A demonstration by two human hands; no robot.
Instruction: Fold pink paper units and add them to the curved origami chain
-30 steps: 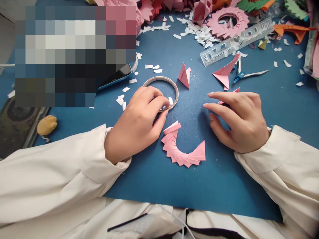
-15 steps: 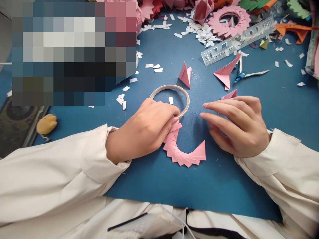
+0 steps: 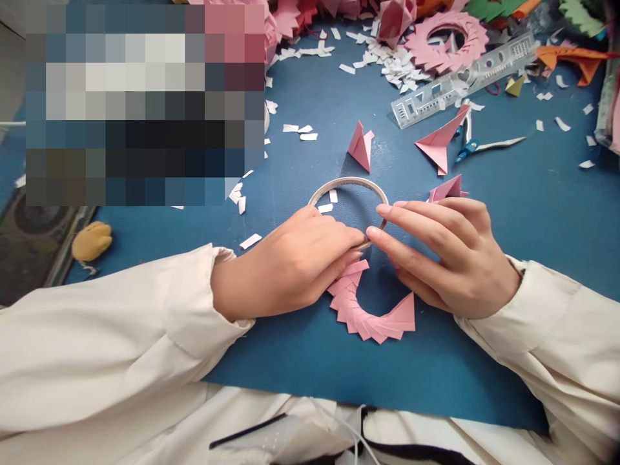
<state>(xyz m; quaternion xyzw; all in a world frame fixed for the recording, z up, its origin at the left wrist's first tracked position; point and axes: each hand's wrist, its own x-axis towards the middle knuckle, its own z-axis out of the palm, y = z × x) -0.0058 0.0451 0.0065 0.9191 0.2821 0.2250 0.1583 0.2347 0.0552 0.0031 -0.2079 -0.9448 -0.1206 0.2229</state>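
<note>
A thin roll of double-sided tape (image 3: 349, 181), worn down to a narrow ring, is gripped at its near edge by my closed left hand (image 3: 295, 258). Just below those fingers lies a curved chain of folded pink paper (image 3: 371, 323), its upper end partly behind my left thumb. My right hand (image 3: 440, 252) has its fingers extended and apart, two fingertips resting over the right side of the ring. Beyond it sits a folded pink piece (image 3: 446, 188), partly hidden by the knuckles. Two more folded pink pieces, one upright (image 3: 361, 147) and one spread (image 3: 440, 143), lie farther back.
Blue-handled scissors (image 3: 467, 152) lie at the right, below a clear ruler (image 3: 460, 81). A finished pink paper ring (image 3: 420, 45) and white paper scraps (image 3: 400, 72) cover the back. A yellow trinket (image 3: 92, 240) is at left. A blurred block hides the upper left.
My left hand has moved right and slightly nearer with the tape roll and pink chain. My right hand has come left, so its fingertips now meet the ring. Another white scrap shows by my left wrist.
</note>
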